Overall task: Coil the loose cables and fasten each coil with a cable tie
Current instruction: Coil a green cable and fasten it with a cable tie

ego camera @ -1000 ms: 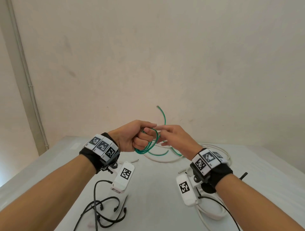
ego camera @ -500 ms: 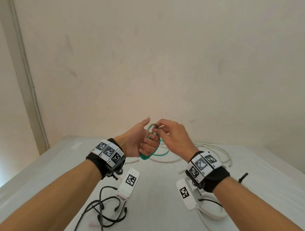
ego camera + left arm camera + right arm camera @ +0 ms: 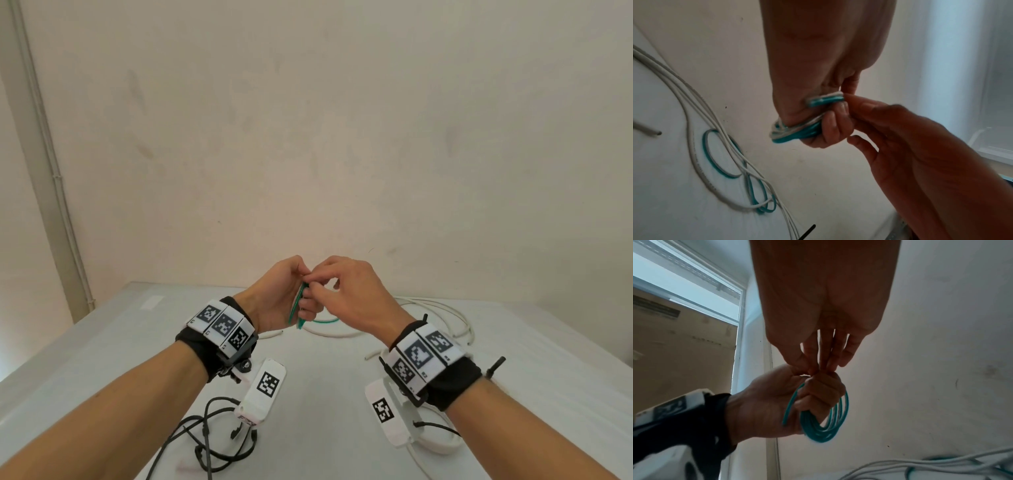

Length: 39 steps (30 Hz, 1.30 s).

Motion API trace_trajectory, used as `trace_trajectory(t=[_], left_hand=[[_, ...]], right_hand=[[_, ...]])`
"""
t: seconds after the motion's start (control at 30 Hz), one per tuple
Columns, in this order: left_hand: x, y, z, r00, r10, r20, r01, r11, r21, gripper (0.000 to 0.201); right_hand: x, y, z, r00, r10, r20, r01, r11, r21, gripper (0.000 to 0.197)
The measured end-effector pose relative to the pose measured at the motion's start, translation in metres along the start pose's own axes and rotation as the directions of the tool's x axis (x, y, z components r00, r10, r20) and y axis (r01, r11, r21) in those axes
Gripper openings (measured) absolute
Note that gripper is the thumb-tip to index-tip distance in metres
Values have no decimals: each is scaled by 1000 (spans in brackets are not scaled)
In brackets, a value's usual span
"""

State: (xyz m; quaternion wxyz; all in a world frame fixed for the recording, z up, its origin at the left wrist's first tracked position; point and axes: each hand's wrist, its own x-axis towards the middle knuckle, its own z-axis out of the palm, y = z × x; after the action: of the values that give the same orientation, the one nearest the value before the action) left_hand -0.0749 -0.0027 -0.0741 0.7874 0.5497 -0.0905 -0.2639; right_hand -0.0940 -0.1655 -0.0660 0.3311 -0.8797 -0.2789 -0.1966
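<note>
A thin green cable is wound in a small coil round the curled fingers of my left hand, held up above the table. The coil hangs below the left fist, one cut end sticking out beside the palm. My right hand meets the left from the right. Its thumb and fingertips pinch the top strands of the coil. Whether a tie sits on the coil, I cannot tell.
A long white cable and a second green cable lie loose on the white table behind my hands. A black cable lies tangled front left, another white cable front right. A black strip lies at the right.
The green cable's free end, which stuck up a second ago, is now wound into the coil. My right hand went from open and pointing to pinching the coil's top.
</note>
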Motion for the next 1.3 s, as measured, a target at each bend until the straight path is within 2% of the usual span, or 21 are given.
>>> trace_trajectory(t=[0.07,0.13,0.2,0.27,0.33,0.37,0.43,0.47,0.57,0.67,0.83,0.93,1.0,1.07,1.17,1.2,1.3], left_hand=[[3,-5,2,998,31,-54,-31,999,-11,32],[4,-5,4,994,52,-101,-54,998,-14,31],[4,-2,8,988,80,-129,-92,992,-86,21],[5,2,12,983,116,-146,-146,966,-215,15],[5,4,15,978,156,-139,-192,935,-298,15],[5,5,15,977,173,-127,-205,927,-315,15],[5,5,13,976,191,-105,-216,918,-334,14],[4,6,12,975,199,-99,-221,911,-347,13],[3,4,7,968,223,-113,-250,855,-453,18],[4,2,7,966,211,-146,-257,810,-527,27],[4,1,4,981,152,-123,-195,795,-575,31],[2,4,0,990,121,-71,-140,821,-554,32],[-1,6,-1,993,110,-51,-120,839,-531,31],[-5,9,-2,995,96,-35,-100,852,-514,29],[-9,15,-1,998,62,-23,-65,872,-485,27],[-9,17,-2,998,47,-31,-56,883,-466,27],[-9,21,-3,1000,-12,-14,6,919,-395,23]], right_hand=[[-2,-2,6,1000,2,-22,-2,1000,-10,15],[-4,-2,13,996,40,-78,-39,999,19,19],[-6,-2,21,978,157,-136,-142,983,115,30],[-6,-1,28,931,340,-134,-305,925,229,51],[-6,-1,30,868,496,-15,-451,800,395,63],[-6,-2,29,847,525,84,-488,705,515,59],[-8,-4,25,834,486,261,-514,511,690,41],[-8,-2,23,836,464,293,-517,485,706,39],[-8,4,25,848,472,240,-502,573,648,46],[-10,8,28,859,477,185,-482,634,605,42],[-13,7,36,898,411,158,-427,724,541,75],[-15,6,35,929,346,128,-362,790,495,67],[-16,6,38,956,294,21,-276,869,411,50],[-16,7,40,967,246,-65,-214,925,314,41],[-18,13,46,966,245,-84,-212,934,288,29],[-20,15,47,967,236,-99,-201,940,276,28],[-25,16,51,968,158,-193,-121,974,192,41]])
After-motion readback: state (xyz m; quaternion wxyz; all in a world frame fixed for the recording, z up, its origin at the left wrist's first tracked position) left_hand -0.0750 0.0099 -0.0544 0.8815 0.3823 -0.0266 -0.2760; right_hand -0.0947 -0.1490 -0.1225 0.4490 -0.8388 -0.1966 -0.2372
